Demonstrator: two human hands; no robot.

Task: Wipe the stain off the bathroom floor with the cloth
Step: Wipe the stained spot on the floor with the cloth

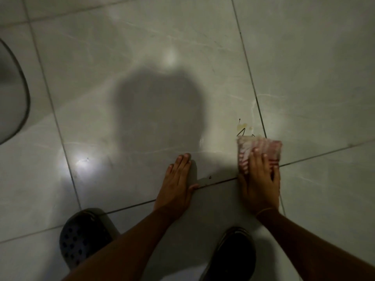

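A folded red-and-white patterned cloth (263,151) lies flat on the grey tiled floor (154,57), right of centre. My right hand (258,183) presses down on its near half, fingers spread over it. Just beyond the cloth's far edge sits a small yellowish stain (243,126) with thin dark streaks, beside a grout line. My left hand (178,183) rests flat on the tile to the left, palm down, fingers together, holding nothing.
Two dark slippers stand near the bottom edge: a perforated one (81,238) at left and another (233,258) at right. A curved white fixture (12,94) with a dark rim juts in at the far left. A head-shaped shadow (160,110) covers the middle tile.
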